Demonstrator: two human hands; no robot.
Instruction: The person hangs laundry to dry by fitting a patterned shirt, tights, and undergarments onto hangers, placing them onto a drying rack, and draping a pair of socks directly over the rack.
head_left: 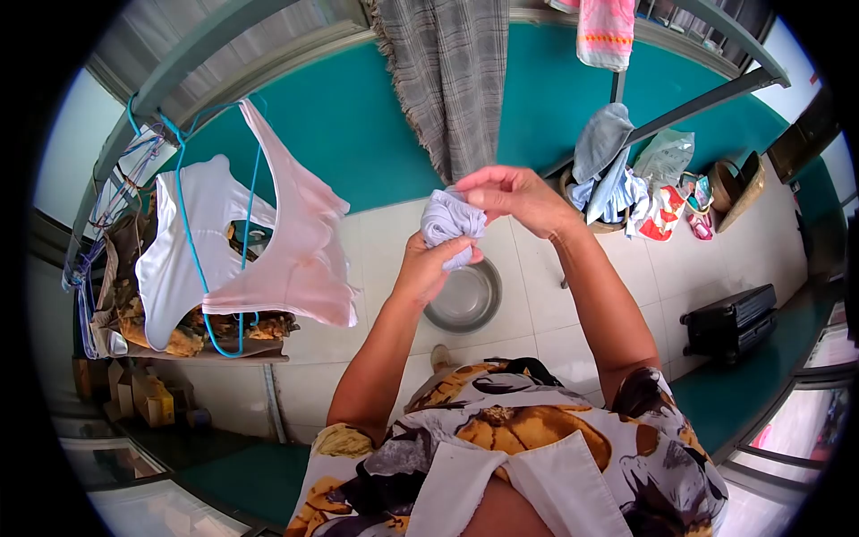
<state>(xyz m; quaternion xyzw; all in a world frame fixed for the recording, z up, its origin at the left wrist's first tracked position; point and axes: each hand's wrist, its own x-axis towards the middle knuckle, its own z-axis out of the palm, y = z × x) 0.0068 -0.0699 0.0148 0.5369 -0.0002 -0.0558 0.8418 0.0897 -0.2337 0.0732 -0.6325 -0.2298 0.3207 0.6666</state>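
A bunched, pale lavender cloth (pixel 450 221) is held up in front of me, above a round metal basin (pixel 467 300) on the floor. My left hand (pixel 429 266) grips its lower part, thumb across the front. At its upper right edge, my right hand (pixel 512 199) pinches the fabric between thumb and fingers. To the left, a pale pink garment (pixel 291 237) and a white garment (pixel 170 242) hang by blue hangers (pixel 190 234).
A grey plaid cloth (pixel 455 80) hangs ahead, a pink towel (pixel 606 34) at upper right. Clothes (pixel 611 183) fill a basket beside a plastic bag (pixel 667 159). A black case (pixel 732 322) lies right; a cardboard box (pixel 150 394) sits lower left.
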